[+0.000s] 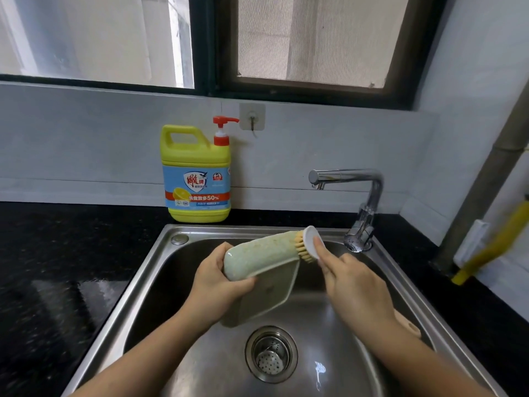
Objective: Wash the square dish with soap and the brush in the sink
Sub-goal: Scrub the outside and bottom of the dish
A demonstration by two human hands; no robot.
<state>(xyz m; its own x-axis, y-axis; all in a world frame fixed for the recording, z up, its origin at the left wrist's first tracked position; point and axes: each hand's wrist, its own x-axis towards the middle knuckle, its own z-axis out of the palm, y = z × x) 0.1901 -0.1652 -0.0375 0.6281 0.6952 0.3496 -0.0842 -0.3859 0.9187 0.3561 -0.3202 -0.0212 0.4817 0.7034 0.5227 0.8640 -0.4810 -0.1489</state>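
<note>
My left hand (pixel 217 285) grips the dish (pixel 257 253) by its rim; my right hand (pixel 352 285) holds the brush (pixel 310 242). The dish seems slippery and fragile.

1. The square dish (pixel 257 259) is held tilted on edge over the steel sink (pixel 160 253), at centre frame, with its pale green speckled outer side turned upward.
2. The dish's left end is gripped by the left hand (pixel 217 287), with the thumb laid across the rim.
3. The brush (pixel 310 245) is held in the right hand (pixel 352 285), right of centre. One straight finger is pressed on its white round back, and the tan bristles are set against the dish's upper right corner.
4. A yellow soap bottle (pixel 197 179) with a red pump is stood upright on the black countertop (pixel 57 253), above centre.
5. A chrome faucet (pixel 369 196) is mounted at right, with its spout turned left.
</note>
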